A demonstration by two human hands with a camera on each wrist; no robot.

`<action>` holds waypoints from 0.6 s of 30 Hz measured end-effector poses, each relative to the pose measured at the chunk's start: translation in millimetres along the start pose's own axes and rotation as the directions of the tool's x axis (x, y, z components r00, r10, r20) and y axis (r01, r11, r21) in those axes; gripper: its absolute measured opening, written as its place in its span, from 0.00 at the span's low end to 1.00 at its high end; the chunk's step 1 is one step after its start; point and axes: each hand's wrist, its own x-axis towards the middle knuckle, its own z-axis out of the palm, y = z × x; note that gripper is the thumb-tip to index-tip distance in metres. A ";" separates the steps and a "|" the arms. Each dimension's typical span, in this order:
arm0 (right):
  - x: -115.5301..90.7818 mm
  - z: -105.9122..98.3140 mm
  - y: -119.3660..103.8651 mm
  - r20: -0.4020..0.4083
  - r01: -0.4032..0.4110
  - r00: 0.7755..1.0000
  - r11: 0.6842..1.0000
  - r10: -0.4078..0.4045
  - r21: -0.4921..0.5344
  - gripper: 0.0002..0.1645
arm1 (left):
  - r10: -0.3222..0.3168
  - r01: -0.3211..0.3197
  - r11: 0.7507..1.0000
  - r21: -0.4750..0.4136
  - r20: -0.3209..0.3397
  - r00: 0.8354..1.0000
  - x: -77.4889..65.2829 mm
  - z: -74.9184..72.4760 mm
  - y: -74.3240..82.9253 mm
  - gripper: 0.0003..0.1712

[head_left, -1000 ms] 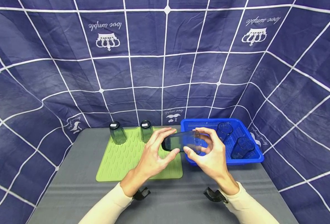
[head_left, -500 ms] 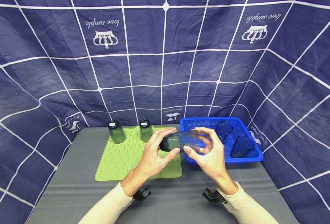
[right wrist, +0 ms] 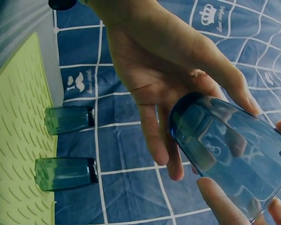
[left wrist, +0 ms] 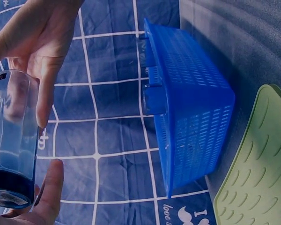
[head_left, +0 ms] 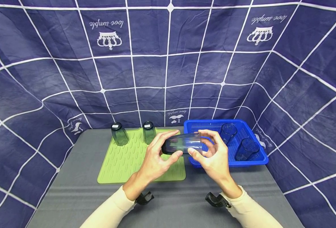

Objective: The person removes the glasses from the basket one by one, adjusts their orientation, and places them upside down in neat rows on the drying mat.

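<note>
A glass [head_left: 182, 144] is held in the air by both hands, laid almost on its side. Its dark base is turned to nine o'clock and its mouth to three o'clock. The base end is gripped by the left hand [head_left: 156, 158], with thumb and fingers on opposite sides; the mouth end is gripped in the same way by the right hand [head_left: 214, 158]. On the base, a label is seen from the left wrist.

At eight o'clock from it, a green mat [head_left: 119, 167] is spread on the grey table [head_left: 71, 167]. Two upturned glasses are stood on the mat: one [head_left: 120, 136] at half past ten, one [head_left: 149, 134] near twelve.

At three o'clock, a blue basket [head_left: 242, 164] is placed. Two more glasses are contained in it, mouths upward: one [head_left: 228, 134] between twelve and one, another [head_left: 245, 152] near four.
</note>
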 end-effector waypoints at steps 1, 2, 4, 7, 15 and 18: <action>0.1 0.2 0.0 0.001 0.001 1.000 1.000 -0.001 0.003 0.43 | 0.000 0.000 1.000 -0.003 0.000 1.000 -0.1 -0.3 0.2 0.37; 0.3 0.5 -0.1 0.004 0.002 1.000 1.000 -0.002 0.007 0.43 | -0.002 0.002 1.000 -0.006 0.000 1.000 -0.2 -0.7 0.8 0.37; 0.2 1.1 -0.2 0.008 0.005 1.000 1.000 -0.005 0.017 0.43 | -0.003 0.003 1.000 -0.016 -0.001 1.000 -0.7 -1.1 0.9 0.37; 0.1 1.9 0.0 0.012 0.007 1.000 1.000 -0.007 0.031 0.42 | -0.003 0.003 1.000 -0.024 -0.005 1.000 -1.3 -1.8 1.8 0.37; 0.9 3.5 0.7 0.037 -0.007 0.999 0.998 0.005 0.062 0.41 | 0.005 -0.006 0.999 -0.032 -0.021 1.000 -1.6 -4.0 5.7 0.36; 0.8 3.9 0.9 0.035 -0.009 0.999 0.998 0.007 0.066 0.41 | 0.010 -0.010 0.999 -0.035 -0.024 1.000 -1.5 -4.5 5.9 0.35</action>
